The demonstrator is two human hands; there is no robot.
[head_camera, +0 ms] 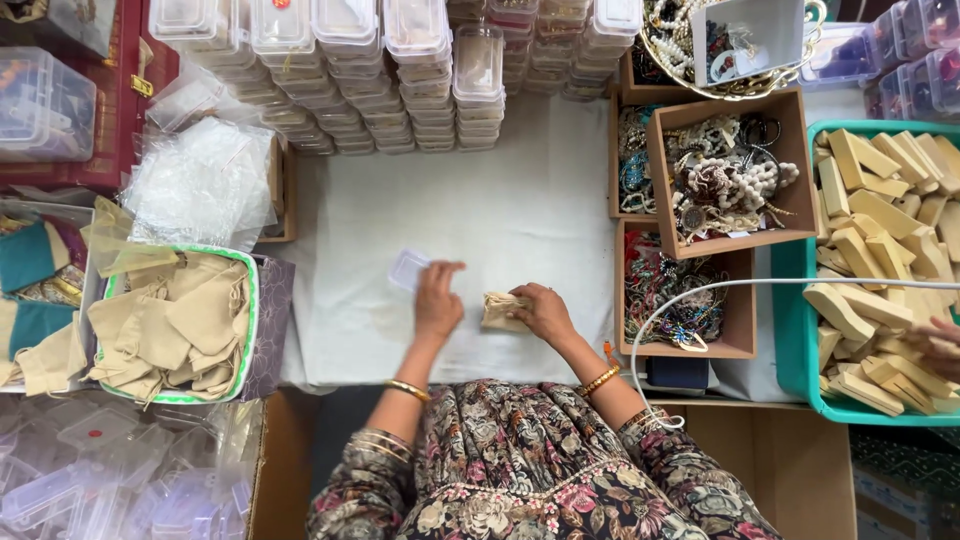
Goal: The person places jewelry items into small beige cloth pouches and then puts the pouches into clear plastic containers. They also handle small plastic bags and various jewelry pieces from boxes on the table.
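Observation:
My left hand (pixel 437 300) rests on the white cloth, fingertips touching a small clear plastic box (pixel 408 270). Just to the right of it, my right hand (pixel 543 311) grips a small beige cloth pouch (pixel 498 311) that lies on the cloth. Both wrists wear gold bangles, and my patterned sleeves fill the lower middle of the view.
Stacks of clear plastic boxes (pixel 400 70) line the back. A green-rimmed basket of beige pouches (pixel 175 320) stands left. Wooden trays of bead jewellery (pixel 725 175) and a teal tray of wooden blocks (pixel 880 270) stand right. Another person's hand (pixel 940 345) reaches in at the right edge.

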